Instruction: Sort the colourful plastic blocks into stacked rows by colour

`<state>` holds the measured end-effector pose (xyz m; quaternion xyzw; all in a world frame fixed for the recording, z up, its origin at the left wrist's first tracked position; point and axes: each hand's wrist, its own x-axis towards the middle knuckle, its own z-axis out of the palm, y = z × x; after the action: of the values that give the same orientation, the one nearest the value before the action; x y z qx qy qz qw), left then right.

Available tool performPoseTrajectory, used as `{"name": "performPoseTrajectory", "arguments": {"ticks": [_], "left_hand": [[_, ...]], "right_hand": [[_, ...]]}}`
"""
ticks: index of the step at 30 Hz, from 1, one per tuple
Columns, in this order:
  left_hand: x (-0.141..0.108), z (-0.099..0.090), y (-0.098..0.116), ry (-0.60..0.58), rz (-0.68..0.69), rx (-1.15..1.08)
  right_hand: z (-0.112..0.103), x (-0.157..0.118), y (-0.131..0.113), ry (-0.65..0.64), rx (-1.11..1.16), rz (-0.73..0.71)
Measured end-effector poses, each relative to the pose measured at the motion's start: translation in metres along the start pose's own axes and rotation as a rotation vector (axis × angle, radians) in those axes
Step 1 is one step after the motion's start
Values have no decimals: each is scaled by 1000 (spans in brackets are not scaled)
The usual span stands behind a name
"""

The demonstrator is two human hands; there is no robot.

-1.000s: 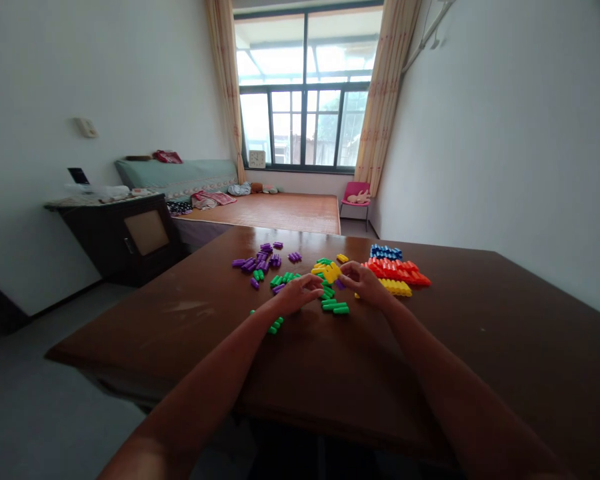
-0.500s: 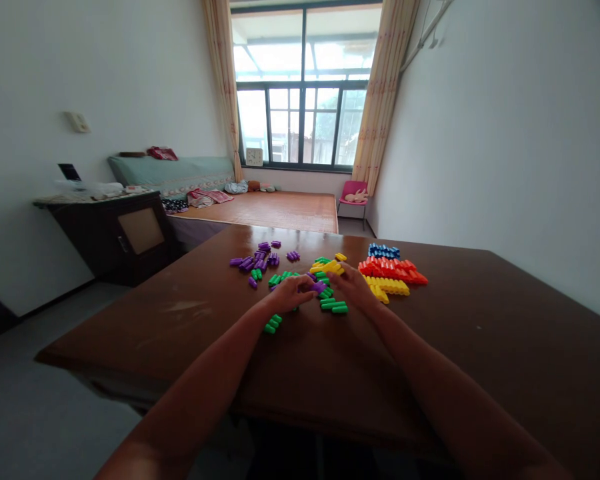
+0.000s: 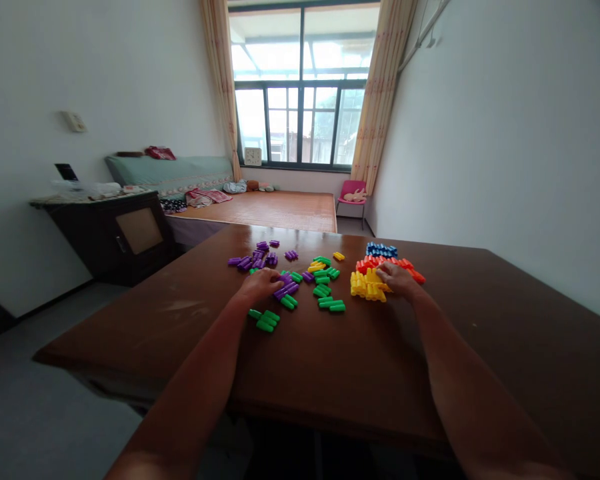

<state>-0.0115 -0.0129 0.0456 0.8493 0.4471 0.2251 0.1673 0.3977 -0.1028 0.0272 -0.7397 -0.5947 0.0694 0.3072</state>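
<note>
Right at the fingertips of my left hand [image 3: 263, 285] there's a bunch of purple blocks [image 3: 287, 288], and I've got thumb and fingers pinched in on its edge, barely any gap. My right hand [image 3: 399, 280] is over at the yellow blocks [image 3: 366, 288], fingers drawn nearly together and touching the pile's right side; from this far off I can't tell if they actually have a grip on a piece.

Between the two hands I've got a loose scatter of green blocks [image 3: 323, 291], with a small yellow piece [image 3: 316, 267] mixed in at the far end. Closer to me than the left hand, beside that forearm, sits a green cluster [image 3: 267, 322]. Past the left hand is a messy purple heap [image 3: 259, 257]. Just past the right one lie the red blocks [image 3: 390, 265], then the blue blocks [image 3: 381, 250] behind those.

It's all on a shiny brown table [image 3: 375, 373]. Way out beyond both hands I can see a bed [image 3: 280, 208], a pink chair [image 3: 351, 190] and a big window [image 3: 290, 120].
</note>
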Motion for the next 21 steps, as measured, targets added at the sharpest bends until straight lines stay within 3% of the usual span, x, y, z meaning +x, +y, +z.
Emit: {"name": "performPoseTrajectory", "arguments": {"ticks": [5, 11, 15, 21], "left_hand": [[-2, -2, -2, -75, -79, 98], [0, 6, 0, 84, -92, 196], [12, 20, 19, 144, 56, 169], [60, 54, 49, 70, 233, 79]], "right_hand": [[12, 2, -4, 35, -80, -85], [12, 0, -5, 121, -125, -57], [12, 0, -12, 237, -96, -102], [10, -3, -31, 305, -43, -175]]}}
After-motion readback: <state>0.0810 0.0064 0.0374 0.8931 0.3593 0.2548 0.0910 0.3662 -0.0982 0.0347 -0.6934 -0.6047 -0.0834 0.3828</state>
